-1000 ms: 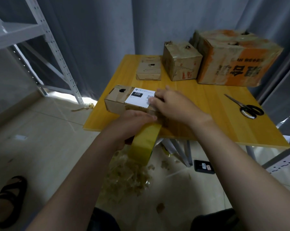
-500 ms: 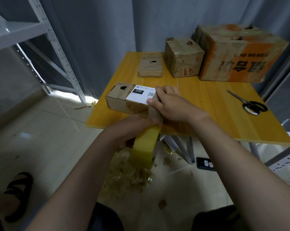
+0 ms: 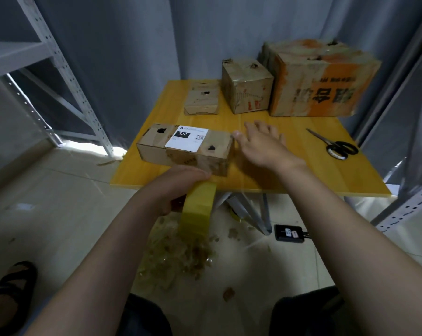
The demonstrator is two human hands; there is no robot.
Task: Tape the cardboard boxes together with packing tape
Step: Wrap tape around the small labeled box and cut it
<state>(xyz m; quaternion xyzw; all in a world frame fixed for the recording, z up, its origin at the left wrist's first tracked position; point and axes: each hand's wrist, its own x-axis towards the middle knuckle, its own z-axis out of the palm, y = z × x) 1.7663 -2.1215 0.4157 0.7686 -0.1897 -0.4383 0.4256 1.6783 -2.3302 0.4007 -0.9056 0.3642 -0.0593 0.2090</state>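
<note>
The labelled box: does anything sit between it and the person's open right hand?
Nothing visible does. The right hand hovers open close beside the right end of the labelled box, over bare table. The left hand grips the tape roll.

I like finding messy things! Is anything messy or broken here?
Yes. A heap of crumpled tape scraps litters the floor below the table, near its front edge, and the labelled box has ragged holes torn in its top.
</note>
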